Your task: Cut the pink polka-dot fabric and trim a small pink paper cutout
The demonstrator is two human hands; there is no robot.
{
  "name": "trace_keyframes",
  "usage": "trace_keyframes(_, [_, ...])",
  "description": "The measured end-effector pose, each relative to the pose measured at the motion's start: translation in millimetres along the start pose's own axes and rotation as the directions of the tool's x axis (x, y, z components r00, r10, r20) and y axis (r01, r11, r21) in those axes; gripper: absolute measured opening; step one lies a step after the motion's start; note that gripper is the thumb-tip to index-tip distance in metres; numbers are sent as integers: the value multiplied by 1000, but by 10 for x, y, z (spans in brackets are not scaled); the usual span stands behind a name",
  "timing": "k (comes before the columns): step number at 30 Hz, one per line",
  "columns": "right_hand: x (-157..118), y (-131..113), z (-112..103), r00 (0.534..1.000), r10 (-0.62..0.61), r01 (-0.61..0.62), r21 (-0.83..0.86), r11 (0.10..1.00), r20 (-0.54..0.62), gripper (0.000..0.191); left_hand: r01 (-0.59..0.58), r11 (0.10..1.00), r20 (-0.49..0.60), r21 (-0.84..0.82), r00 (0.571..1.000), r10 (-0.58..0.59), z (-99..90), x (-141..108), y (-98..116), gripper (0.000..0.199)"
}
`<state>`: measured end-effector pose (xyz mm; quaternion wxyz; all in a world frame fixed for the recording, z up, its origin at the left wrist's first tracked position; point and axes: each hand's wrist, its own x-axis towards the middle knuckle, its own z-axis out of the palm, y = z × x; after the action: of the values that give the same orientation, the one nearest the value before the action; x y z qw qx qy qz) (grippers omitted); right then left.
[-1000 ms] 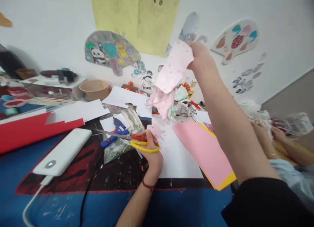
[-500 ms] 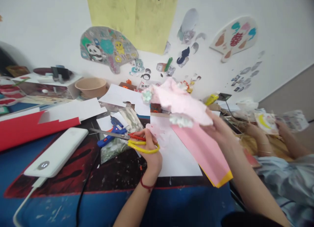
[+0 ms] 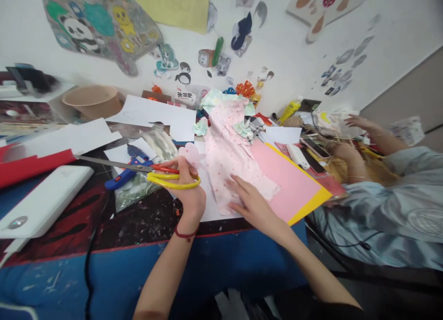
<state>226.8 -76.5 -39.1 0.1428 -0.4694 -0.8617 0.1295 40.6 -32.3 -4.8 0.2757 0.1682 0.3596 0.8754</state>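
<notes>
My left hand [image 3: 188, 193] is closed around the yellow and red handles of a pair of scissors [image 3: 140, 167]. The blades point left, over a blue glue gun [image 3: 126, 174]. A pale pink petal-edged piece [image 3: 191, 154] shows at the fingertips of that same hand. Flat on the table before me lies a small pink dotted garment [image 3: 224, 158] with mint ruffles. My right hand [image 3: 254, 204] rests on its lower part, fingers spread. Under the garment are a white sheet [image 3: 209, 207] and pink and yellow paper [image 3: 294, 186].
A white power bank [image 3: 44, 200], red card [image 3: 41, 165] and white sheets [image 3: 148, 115] lie to the left. A tan bowl [image 3: 92, 101] stands behind. On the right, another person's hands [image 3: 349, 161] work among phones [image 3: 315, 147] and clutter.
The garment has come down from the air onto the paper. My right hand has let go of its edge and now lies on it. The view has shifted right and down.
</notes>
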Motion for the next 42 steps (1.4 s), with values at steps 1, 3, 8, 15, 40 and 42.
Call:
trace_keyframes(1, [28, -50, 51, 999, -9, 9, 12, 1000, 48, 65, -5, 1000, 5, 1, 1000, 5, 0, -4, -3, 31])
trace_keyframes(3, [62, -90, 78, 991, -58, 55, 29, 998, 119, 66, -10, 1000, 20, -2, 1000, 10, 2, -10, -7, 30])
trace_keyframes(8, [91, 89, -83, 999, -20, 18, 46, 999, 51, 55, 1, 1000, 44, 13, 999, -1, 19, -18, -7, 31])
trace_keyframes(15, [213, 461, 67, 991, 131, -126, -121, 985, 30, 65, 20, 999, 48, 32, 999, -22, 11, -19, -29, 29])
trace_keyframes(40, [-116, 318, -209, 980, -151, 177, 221, 959, -126, 30, 161, 987, 32, -16, 987, -161, -16, 6, -101, 35])
trace_keyframes(42, [-72, 258, -236, 987, -40, 93, 358, 929, -154, 25, 164, 986, 34, -18, 986, -164, -22, 8, -101, 34])
